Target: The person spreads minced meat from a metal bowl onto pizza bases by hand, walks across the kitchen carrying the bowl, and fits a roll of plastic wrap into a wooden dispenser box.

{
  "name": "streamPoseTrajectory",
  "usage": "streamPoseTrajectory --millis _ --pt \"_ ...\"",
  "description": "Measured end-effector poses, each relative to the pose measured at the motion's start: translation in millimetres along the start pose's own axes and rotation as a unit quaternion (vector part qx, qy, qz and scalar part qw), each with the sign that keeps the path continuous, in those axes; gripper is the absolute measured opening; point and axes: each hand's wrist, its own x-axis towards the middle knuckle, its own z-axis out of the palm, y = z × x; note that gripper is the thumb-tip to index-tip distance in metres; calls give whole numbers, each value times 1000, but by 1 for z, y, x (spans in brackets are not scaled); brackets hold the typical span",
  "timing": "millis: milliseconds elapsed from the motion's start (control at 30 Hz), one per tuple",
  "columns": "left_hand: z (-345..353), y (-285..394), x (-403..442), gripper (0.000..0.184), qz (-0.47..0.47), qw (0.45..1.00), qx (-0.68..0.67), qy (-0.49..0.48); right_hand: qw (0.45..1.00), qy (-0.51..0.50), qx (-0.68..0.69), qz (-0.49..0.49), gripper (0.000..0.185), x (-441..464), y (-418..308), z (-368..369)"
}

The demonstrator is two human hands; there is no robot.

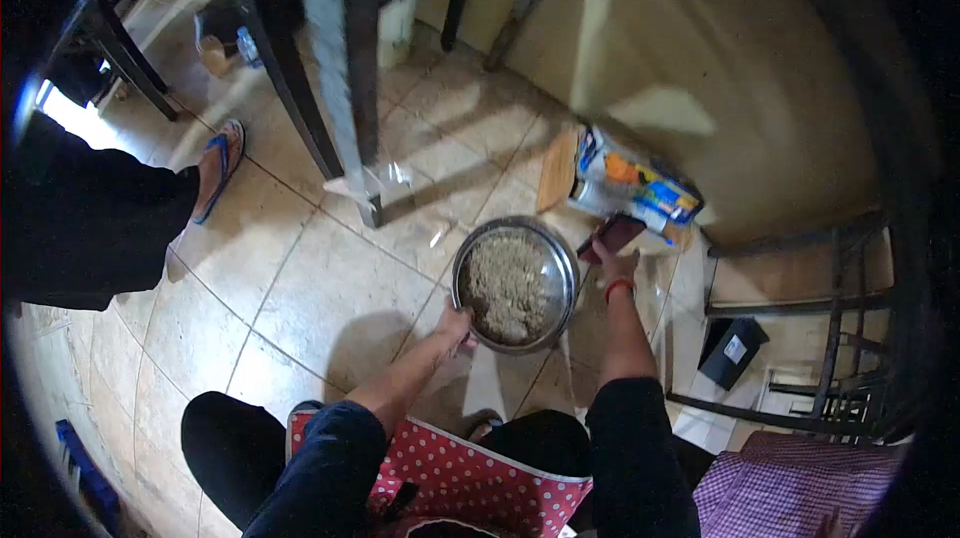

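Pale tiled floor [300, 298] spreads beneath me; a red polka-dot apron [460, 468] covers my lap. Ahead to the right sits a cardboard box [555, 176] with bright packaging [640, 183]. In front of me is a round steel bowl [560, 273] holding a pale, crumbly mixture [505, 283]; whether it rests on the floor, I cannot tell. My left hand [457, 326] is clamped on its near-left rim. My right hand [616, 264], just beyond the right rim, grips a dark, flat, phone-like object [620, 232]. Held one-sidedly, the bowl could tip and spill; a loose right grip could drop the object.
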Motion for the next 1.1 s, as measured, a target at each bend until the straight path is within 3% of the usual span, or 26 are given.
streamPoseTrajectory --millis 67,133,200,233,300,367,400,533,600,667,733,767,800,833,867,933,1000,1067,1100 --pt "2 -8 -4 36 -3 1000 8 -5 976 -93 191 -51 117 -29 -40 -15" --pt "5 -3 -4 35 9 1000 15 -20 962 -101 250 -53 118 -21 -46 -9" --pt "7 -4 0 35 26 999 19 -31 984 20 144 -106 117 8 -23 14" --pt "8 -5 5 32 42 998 10 -43 993 72 63 -71 115 14 -18 19" --pt "5 -18 13 29 20 998 26 -45 993 53 81 -72 112 23 4 37" --pt "7 -14 19 25 18 996 71 -58 971 58 163 -168 100 29 8 37" --pt "8 -11 21 25 8 995 79 -62 974 96 119 -168 91 37 14 46" --pt "14 -1 22 28 5 994 85 -68 987 83 117 -72 90 22 -2 33" --pt "14 4 28 32 16 987 123 -103 991 92 79 -54 90 20 1 26" --pt "22 14 26 40 -13 983 138 -118 981 124 126 -77 89 28 16 23" --pt "35 26 20 49 -29 983 137 -118 985 93 145 -13 89 24 22 1" --pt "40 38 16 63 -35 978 165 -120 976 136 161 -54 89 29 34 -8" --pt "45 36 23 63 -40 977 169 -122 963 179 176 -95 90 33 45 -15" --pt "49 33 34 64 152 957 236 67 963 182 175 -89 90 35 56 -22" --pt "54 32 45 65 338 862 283 251 965 177 184 -65 88 32 59 -33" --pt "83 77 27 57 480 813 264 200 966 160 202 -16 84 28 69 -51" --pt "108 104 36 48 579 699 405 110 971 164 176 -12 82 47 110 -40" --pt "142 125 44 44 566 643 516 15 941 219 254 -41 80 49 120 -41" --pt "155 128 51 45 553 605 572 12 941 222 254 -35 80 56 131 -40"
